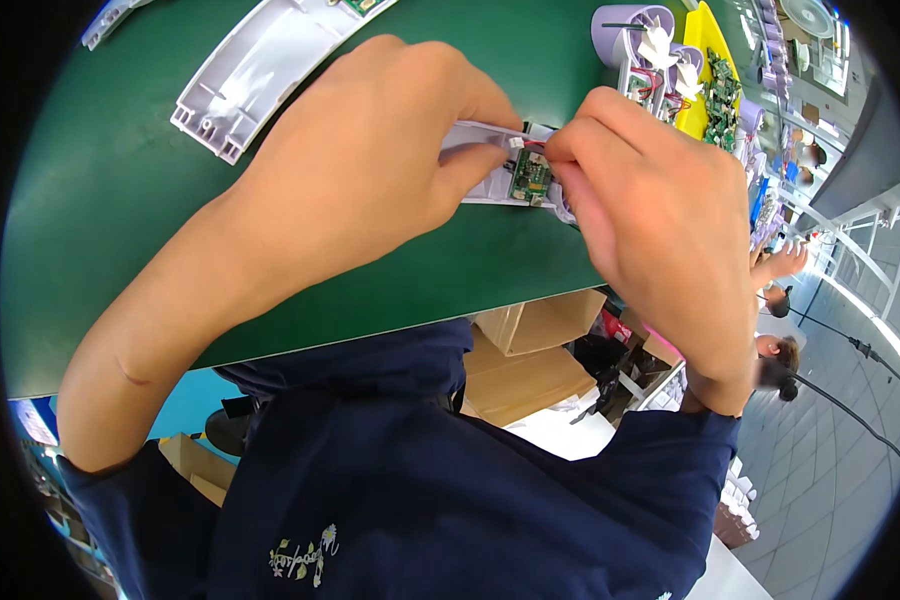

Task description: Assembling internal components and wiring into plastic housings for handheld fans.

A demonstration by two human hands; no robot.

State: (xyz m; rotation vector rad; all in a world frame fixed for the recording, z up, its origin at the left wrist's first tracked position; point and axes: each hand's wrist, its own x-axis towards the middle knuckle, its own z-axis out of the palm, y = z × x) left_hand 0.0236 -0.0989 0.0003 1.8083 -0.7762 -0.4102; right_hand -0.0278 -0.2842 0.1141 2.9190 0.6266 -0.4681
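Note:
My left hand (380,140) grips a pale lilac plastic housing (485,187) just above the table, with thumb inside and fingers over the far edge. A small green circuit board (532,180) sits in the right end of this housing. Beside the board is a white connector (516,143), from which a thin red wire (535,143) runs toward my right hand (660,200). The right thumb and fingers are pinched together at that end, against the housing. What lies between them is hidden by the fingers.
On the green table (100,220), another pale shell (255,75) lies at the far left. Lilac parts with wires (650,85) and a yellow tray (710,40) of circuit boards stand at the far right. Cardboard boxes (540,325) are below the near edge. Other people work farther right.

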